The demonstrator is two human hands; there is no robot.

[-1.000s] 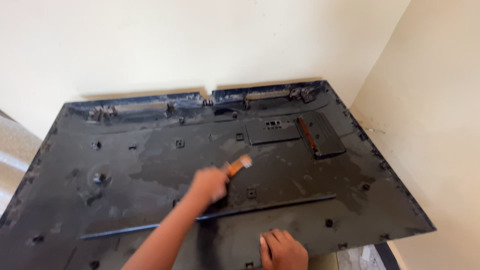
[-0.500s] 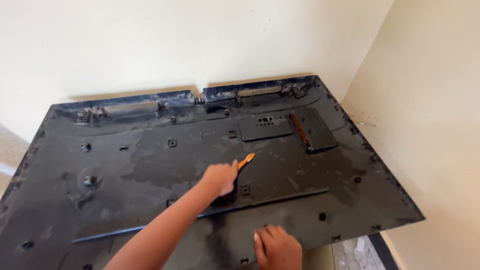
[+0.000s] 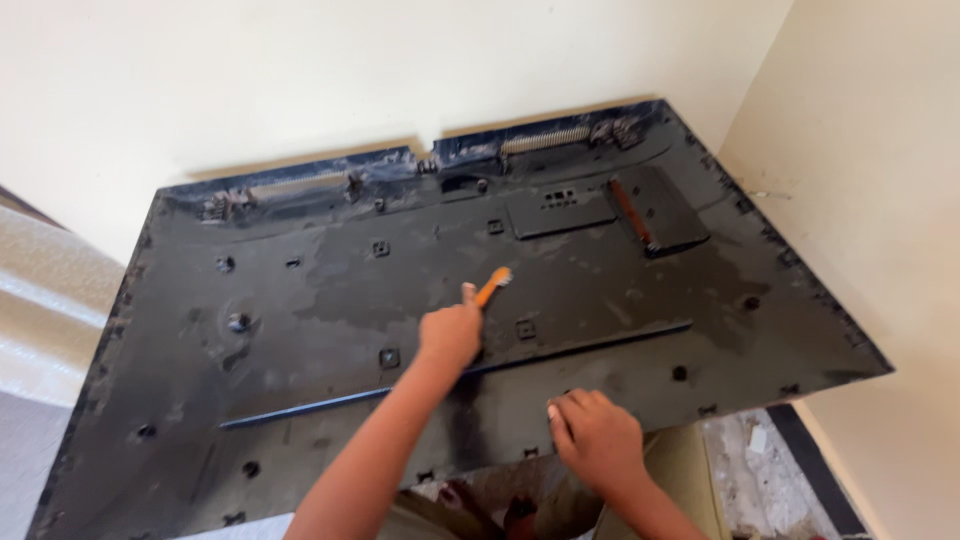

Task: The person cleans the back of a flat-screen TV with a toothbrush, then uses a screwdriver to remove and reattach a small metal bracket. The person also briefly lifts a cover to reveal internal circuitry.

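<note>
Left hand [image 3: 449, 335]: fingers closing around an orange-handled brush [image 3: 492, 285], mid-frame, bristles touching the black plastic back panel [image 3: 300, 300]. Right hand [image 3: 592, 435]: fingers curling, holding nothing, pressing the panel's lower edge, lower centre.

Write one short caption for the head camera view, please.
Left hand holds an orange brush on a large black panel; right hand rests on its near edge.

Brush [image 3: 493, 284] in left hand [image 3: 450, 335] mid-panel [image 3: 300, 280]; right hand [image 3: 592, 440] on panel's near edge, rightward.
</note>
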